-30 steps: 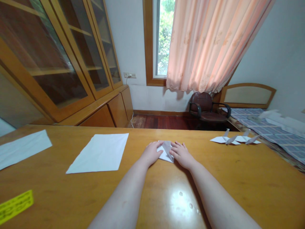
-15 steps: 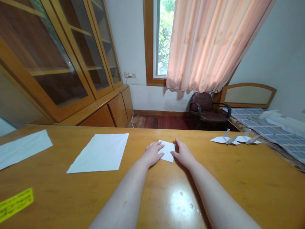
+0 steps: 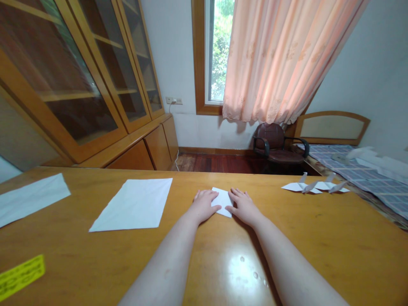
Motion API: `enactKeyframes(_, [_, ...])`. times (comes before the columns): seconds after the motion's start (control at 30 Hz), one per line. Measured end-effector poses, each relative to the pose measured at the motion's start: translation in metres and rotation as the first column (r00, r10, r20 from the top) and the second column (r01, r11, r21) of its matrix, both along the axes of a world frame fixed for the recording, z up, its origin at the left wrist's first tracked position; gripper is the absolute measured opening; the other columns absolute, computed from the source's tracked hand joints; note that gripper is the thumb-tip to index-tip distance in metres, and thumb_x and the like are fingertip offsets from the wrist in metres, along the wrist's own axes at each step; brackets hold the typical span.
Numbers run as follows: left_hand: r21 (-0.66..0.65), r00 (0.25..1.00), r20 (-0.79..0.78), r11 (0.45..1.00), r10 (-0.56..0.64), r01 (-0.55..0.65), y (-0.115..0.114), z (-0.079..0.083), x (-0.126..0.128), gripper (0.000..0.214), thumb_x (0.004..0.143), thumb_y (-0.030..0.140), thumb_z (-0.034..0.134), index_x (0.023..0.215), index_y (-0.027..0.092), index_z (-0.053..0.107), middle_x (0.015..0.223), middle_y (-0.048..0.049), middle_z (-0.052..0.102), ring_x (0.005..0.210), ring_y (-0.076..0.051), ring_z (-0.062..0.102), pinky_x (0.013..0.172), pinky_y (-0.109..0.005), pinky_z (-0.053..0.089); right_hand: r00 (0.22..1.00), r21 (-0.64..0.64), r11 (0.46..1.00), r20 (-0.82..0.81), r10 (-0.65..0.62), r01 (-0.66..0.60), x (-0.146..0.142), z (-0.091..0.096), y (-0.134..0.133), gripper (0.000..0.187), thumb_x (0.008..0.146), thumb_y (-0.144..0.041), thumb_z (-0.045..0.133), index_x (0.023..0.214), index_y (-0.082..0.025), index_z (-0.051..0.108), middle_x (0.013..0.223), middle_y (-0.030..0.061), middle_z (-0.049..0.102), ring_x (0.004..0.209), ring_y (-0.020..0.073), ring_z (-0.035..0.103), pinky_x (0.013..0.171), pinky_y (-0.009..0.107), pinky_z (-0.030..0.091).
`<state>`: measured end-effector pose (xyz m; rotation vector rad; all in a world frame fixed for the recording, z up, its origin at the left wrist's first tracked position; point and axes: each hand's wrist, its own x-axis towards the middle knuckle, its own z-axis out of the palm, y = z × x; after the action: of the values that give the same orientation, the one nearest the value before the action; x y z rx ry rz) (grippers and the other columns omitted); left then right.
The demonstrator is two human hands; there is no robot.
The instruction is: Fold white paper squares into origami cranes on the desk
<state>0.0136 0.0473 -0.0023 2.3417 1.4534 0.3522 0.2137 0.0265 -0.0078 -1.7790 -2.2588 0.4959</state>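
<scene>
A small folded piece of white paper point(image 3: 223, 201) lies flat on the wooden table between my hands. My left hand point(image 3: 203, 207) rests on its left side, fingers stretched out and thumb pressing the paper. From the other side, my right hand point(image 3: 244, 207) lies over the right edge with its fingers extended and its thumb on the paper. Both hands look open, palms down, and they cover parts of the folded sheet. Fine fold lines are too faint to make out.
Left of my hands lies a white paper sheet point(image 3: 134, 206), with another paper strip point(image 3: 33, 197) further left. A yellow label point(image 3: 22, 276) is at lower left. Several folded white paper figures point(image 3: 315, 186) stand at right. Beyond the table point(image 3: 213, 263) is a chair point(image 3: 277, 146).
My right hand has come down and inward, its fingers now lying over the right edge of the folded paper. My left hand has barely shifted.
</scene>
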Motion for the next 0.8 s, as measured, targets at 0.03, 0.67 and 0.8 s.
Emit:
enactKeyframes(0.03, [0.008,1.000,0.004,1.000,0.003,-0.003,0.000,0.000,0.000,0.054,0.076,0.047,0.057,0.126,0.028,0.052,0.134,-0.0031,0.051,0.125,-0.026,0.040,0.111,-0.048,0.016,1.000,0.000,1.000,-0.010,0.004,-0.004,0.000,0.000,0.000,0.067,0.080,-0.047,0.054,0.139,-0.021,0.037,0.148,0.0113,0.029,0.138,0.0283,0.021,0.110,0.051,0.009])
enactKeyframes(0.67, [-0.044,0.996,-0.094,0.999,-0.001,-0.003,-0.001,-0.002,-0.001,0.065,0.080,0.051,0.046,0.139,0.028,0.034,0.150,-0.0012,0.028,0.140,-0.028,0.015,0.112,-0.056,0.001,0.994,-0.071,0.993,-0.061,0.092,-0.096,-0.002,0.013,-0.008,0.062,0.078,-0.047,0.058,0.135,-0.032,0.042,0.149,0.0060,0.030,0.139,0.0279,0.018,0.108,0.057,-0.002])
enactKeyframes(0.8, [-0.040,0.990,-0.137,0.999,0.022,-0.028,-0.001,-0.002,-0.002,0.066,0.084,0.051,0.040,0.143,0.025,0.026,0.151,-0.0037,0.025,0.140,-0.029,0.013,0.111,-0.057,0.003,0.994,-0.065,0.993,-0.058,0.098,-0.101,-0.001,0.014,-0.008,0.068,0.073,-0.046,0.063,0.136,-0.031,0.041,0.149,0.0067,0.028,0.139,0.0282,0.017,0.108,0.057,-0.002])
